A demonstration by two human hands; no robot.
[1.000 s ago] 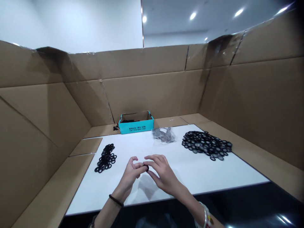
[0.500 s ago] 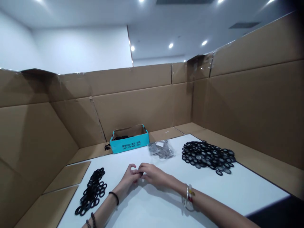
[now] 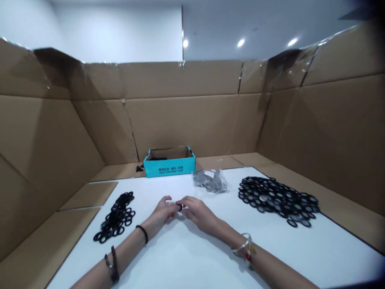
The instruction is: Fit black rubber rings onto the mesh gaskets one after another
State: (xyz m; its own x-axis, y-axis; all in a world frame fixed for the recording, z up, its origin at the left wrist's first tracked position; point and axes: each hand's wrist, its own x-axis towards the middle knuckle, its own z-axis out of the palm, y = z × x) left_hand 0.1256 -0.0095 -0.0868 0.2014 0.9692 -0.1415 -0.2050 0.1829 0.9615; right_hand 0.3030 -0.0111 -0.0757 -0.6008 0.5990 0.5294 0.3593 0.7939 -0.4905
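Note:
Over the middle of the white table, my left hand (image 3: 165, 209) and my right hand (image 3: 197, 212) meet at the fingertips. Between them is a small black ring (image 3: 179, 207), pinched by the fingers of both hands and partly hidden by them. To the left lies a pile of black rings (image 3: 117, 216) with open centres. On the right spreads a larger heap of black rings with greyish discs in their centres (image 3: 276, 198).
A turquoise box (image 3: 170, 166) with black pieces inside stands at the back. Beside it lies a clear plastic bag (image 3: 210, 181) of grey pieces. A few black bits (image 3: 140, 167) sit left of the box. Cardboard walls (image 3: 192, 120) enclose the white table (image 3: 180, 257).
The camera view has tilted down and turned slightly left. Both hands stay together at the middle, and the black ring shows more clearly between the fingers.

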